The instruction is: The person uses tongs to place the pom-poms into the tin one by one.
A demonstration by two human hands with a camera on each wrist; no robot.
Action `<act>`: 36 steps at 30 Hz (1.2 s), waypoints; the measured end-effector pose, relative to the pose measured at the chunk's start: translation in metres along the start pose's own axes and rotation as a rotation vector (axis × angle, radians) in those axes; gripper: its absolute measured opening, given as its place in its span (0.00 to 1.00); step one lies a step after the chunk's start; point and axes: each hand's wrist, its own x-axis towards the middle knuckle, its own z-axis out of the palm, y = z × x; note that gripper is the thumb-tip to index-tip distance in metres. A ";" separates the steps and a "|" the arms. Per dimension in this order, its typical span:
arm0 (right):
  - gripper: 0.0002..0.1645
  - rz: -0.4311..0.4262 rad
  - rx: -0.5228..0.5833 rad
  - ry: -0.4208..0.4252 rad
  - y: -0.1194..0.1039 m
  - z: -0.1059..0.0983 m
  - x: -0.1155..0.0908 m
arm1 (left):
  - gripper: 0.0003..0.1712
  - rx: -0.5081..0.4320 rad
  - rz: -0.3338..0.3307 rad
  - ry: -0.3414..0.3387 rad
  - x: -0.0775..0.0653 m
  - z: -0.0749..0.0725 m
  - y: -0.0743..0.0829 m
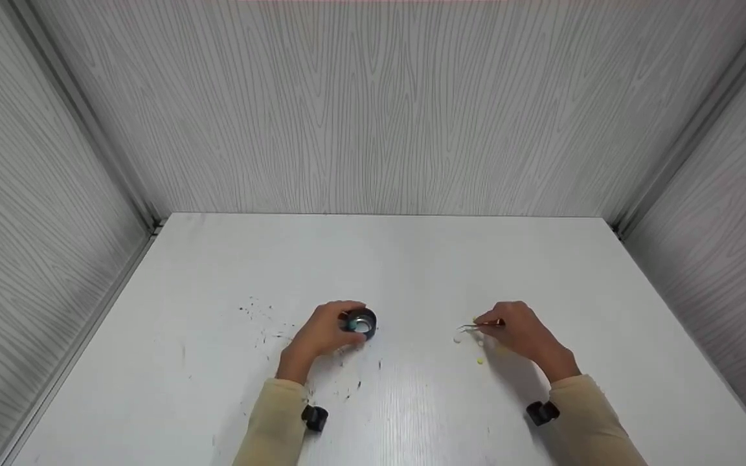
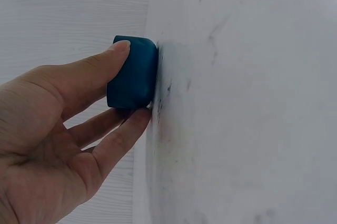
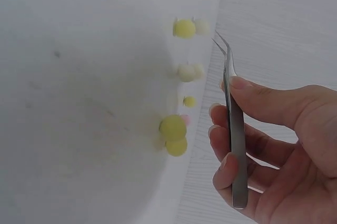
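On the left of the table's middle, my left hand (image 1: 321, 330) grips a small round cup with a dark rim (image 1: 372, 323). In the left wrist view its wall (image 2: 134, 74) is teal, pinched between thumb and fingers, with its base at the tabletop. My right hand (image 1: 520, 329) holds metal tweezers (image 3: 238, 150) with bent tips, which stand slightly apart with nothing visible between them. Around the tips lie several small balls: yellow (image 3: 185, 28), whitish (image 3: 187, 72), a larger yellow one (image 3: 172, 128) and a pink one (image 3: 185, 120) partly hidden behind it.
The white tabletop (image 1: 412, 272) carries dark specks and smudges (image 1: 259, 310) around the left hand. Pale wood-grain panels (image 1: 373, 103) rise at the back and both sides. A black wrist camera (image 1: 315, 418) sits on the left sleeve, another (image 1: 542, 413) on the right.
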 end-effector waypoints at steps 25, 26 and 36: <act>0.08 0.032 -0.016 0.006 -0.004 0.000 -0.005 | 0.35 -0.017 0.000 -0.002 0.002 0.000 -0.002; 0.08 0.032 -0.012 0.001 -0.004 0.000 -0.005 | 0.35 -0.016 -0.002 -0.001 0.002 0.000 -0.002; 0.08 0.022 0.003 -0.007 -0.003 0.002 -0.006 | 0.35 -0.009 0.011 -0.001 0.001 -0.001 0.000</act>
